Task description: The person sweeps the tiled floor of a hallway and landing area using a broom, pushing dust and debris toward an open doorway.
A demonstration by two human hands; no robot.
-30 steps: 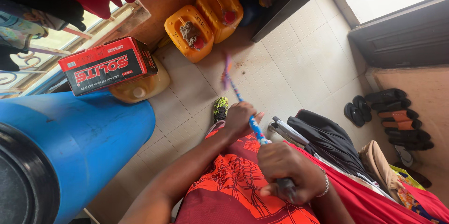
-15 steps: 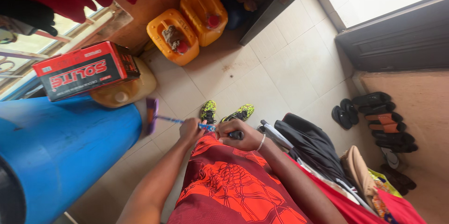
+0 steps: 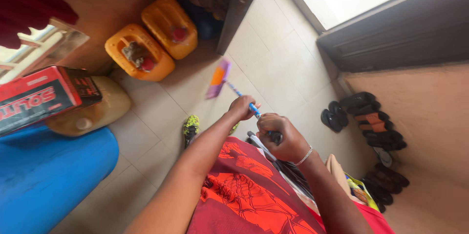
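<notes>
Tiled floor (image 3: 161,111) underfoot. Left hand (image 3: 243,107) and right hand (image 3: 281,136) both clamp the broom handle (image 3: 254,111); beyond the grip, its blurred head (image 3: 218,78) swings near two orange jerrycans (image 3: 151,43) and risks striking them.

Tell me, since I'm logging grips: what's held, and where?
Both hands, left hand ahead of right hand, grip the broom by its blue handle.
</notes>
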